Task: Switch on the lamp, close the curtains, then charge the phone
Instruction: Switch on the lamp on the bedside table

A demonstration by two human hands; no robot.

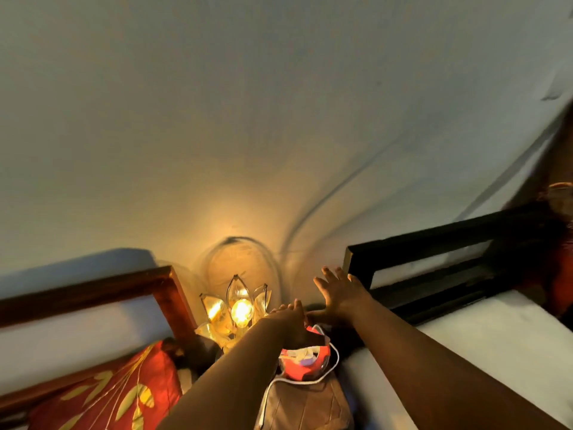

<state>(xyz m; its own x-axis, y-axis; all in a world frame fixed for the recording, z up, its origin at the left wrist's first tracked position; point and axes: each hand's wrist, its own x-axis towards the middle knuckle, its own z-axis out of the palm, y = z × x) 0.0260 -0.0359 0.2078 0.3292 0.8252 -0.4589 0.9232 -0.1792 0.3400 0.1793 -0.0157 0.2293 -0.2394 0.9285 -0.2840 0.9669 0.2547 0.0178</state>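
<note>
A petal-shaped glass lamp (pixel 240 308) glows warm yellow against the wall, between two beds. My left hand (pixel 288 315) reaches forward just right of the lamp, fingers pointing at the wall; what the fingertips touch is hidden. My right hand (pixel 336 293) is spread open with straight fingers, near the corner of the black bed frame (pixel 434 243). A white cable (pixel 331 364) loops over a red container below my arms. No phone and no curtains are in view.
A brown wooden headboard (pixel 93 290) and a red pillow with yellow leaves (pixel 108 392) lie at the left. A white mattress (pixel 480 336) fills the right. A red container of small items (pixel 302 363) sits on a brown bag (pixel 307 405). A dark cable runs up the wall (pixel 310 212).
</note>
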